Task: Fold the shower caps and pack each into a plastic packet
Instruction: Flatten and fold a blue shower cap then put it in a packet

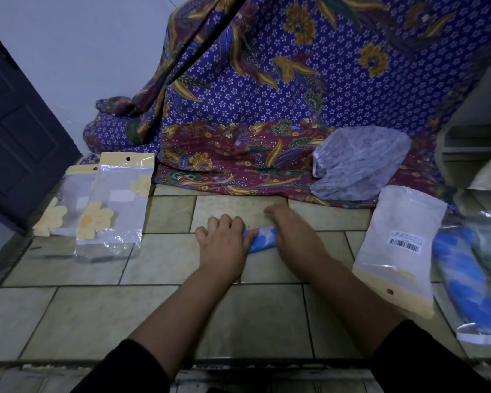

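Far to the right, a clear packet point(465, 285) holds a folded blue and white cap, and the edge of the view cuts part of it off. Just beside it lies a pale packet with a barcode sticker point(400, 251), its cream strip turned toward the person. I cannot tell what is inside. On the left, two flower packets point(114, 205) lie one partly over the other. They are see-through with yellow flowers on them, and they look empty.

Two see-through caps point(360, 163) sit in a loose heap on the cloth, not in any packet.

The blue shower cap point(262, 239) lies rolled small on the floor, between the two hands. The left hand point(221, 245) holds its left end with bent fingers. The right hand point(292, 236) covers the other end. Its fingers are blurry, so I cannot tell if they grip or just press.

The floor point(97, 307) has pale green tiles. A big purple cloth point(267, 80) with flowers hangs behind. The wall point(82, 52) is white, and a dark door point(12, 123) stands on the left.
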